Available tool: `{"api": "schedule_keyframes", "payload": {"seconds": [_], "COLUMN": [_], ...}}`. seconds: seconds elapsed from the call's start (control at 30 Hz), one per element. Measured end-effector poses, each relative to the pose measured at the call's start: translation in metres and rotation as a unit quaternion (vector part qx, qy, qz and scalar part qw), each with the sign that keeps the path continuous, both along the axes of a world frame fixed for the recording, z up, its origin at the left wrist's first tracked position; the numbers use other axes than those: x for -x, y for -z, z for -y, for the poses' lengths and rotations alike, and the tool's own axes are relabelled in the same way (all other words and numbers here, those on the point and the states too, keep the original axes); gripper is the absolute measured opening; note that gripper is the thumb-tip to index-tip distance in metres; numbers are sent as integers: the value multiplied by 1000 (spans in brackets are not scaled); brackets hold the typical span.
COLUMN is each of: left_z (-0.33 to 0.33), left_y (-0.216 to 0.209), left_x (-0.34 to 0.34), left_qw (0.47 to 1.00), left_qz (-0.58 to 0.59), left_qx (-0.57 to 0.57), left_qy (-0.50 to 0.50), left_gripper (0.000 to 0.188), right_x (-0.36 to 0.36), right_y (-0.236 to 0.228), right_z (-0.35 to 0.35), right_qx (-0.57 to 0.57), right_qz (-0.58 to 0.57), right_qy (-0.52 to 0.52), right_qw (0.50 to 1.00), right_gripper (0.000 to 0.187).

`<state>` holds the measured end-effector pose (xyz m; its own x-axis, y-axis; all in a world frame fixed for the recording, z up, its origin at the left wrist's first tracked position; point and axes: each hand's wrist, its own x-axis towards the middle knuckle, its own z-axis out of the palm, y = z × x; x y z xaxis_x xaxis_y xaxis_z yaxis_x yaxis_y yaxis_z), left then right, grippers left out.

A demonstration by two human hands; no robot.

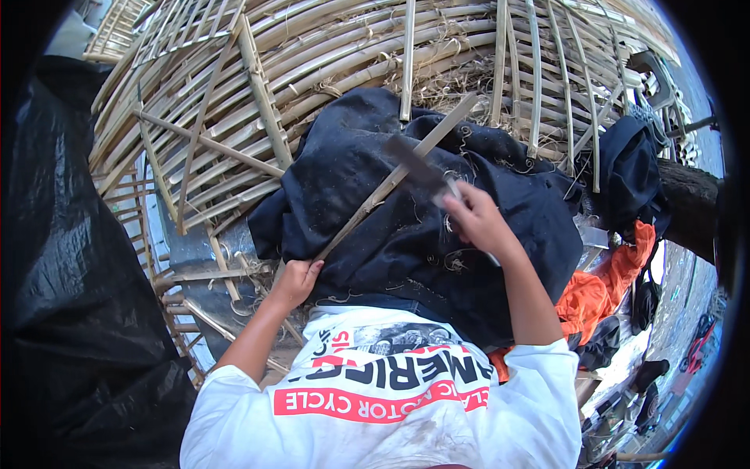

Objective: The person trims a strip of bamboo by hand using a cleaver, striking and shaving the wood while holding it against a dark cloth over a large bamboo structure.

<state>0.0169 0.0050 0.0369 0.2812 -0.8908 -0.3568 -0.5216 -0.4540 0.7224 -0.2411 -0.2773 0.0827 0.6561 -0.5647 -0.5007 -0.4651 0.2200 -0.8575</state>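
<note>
My left hand [295, 283] is closed around the near end of a bamboo strip [366, 209]. The strip slants up and to the right across a dark cloth [344, 148] spread over my lap. In my right hand [475, 220] is a knife [426, 173] with a broad, dark blade, slightly blurred. Its blade crosses the upper half of the strip; whether it bites into the wood I cannot tell. Thin curled shavings [466, 144] lie on the cloth near the blade.
Beyond the cloth lies a large stack of split bamboo [336, 55] with slatted frames [195, 141]. Black sheeting [78, 258] hangs on the left. An orange cloth [598, 293] and a thick log [689, 199] are on the right, with clutter below them.
</note>
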Motion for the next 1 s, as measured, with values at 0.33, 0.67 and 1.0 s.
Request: {"api": "schedule_keyframes", "payload": {"seconds": [0.33, 0.67, 1.0], "left_z": [7, -3, -8], "left_y": [4, 6, 10], "left_x": [4, 5, 5], "left_qw": [999, 1000, 998], "left_qz": [10, 25, 61], "left_qx": [34, 1, 25], "left_qy": [13, 17, 24], "left_gripper": [39, 40, 39], "right_x": [0, 5, 6], "right_y": [12, 19, 4], "right_z": [-20, -36, -8], "right_qx": [63, 133, 97], "right_qz": [-3, -10, -5], "right_qy": [-25, -52, -32], "right_qw": [998, 990, 995], "right_gripper": [29, 32, 33]}}
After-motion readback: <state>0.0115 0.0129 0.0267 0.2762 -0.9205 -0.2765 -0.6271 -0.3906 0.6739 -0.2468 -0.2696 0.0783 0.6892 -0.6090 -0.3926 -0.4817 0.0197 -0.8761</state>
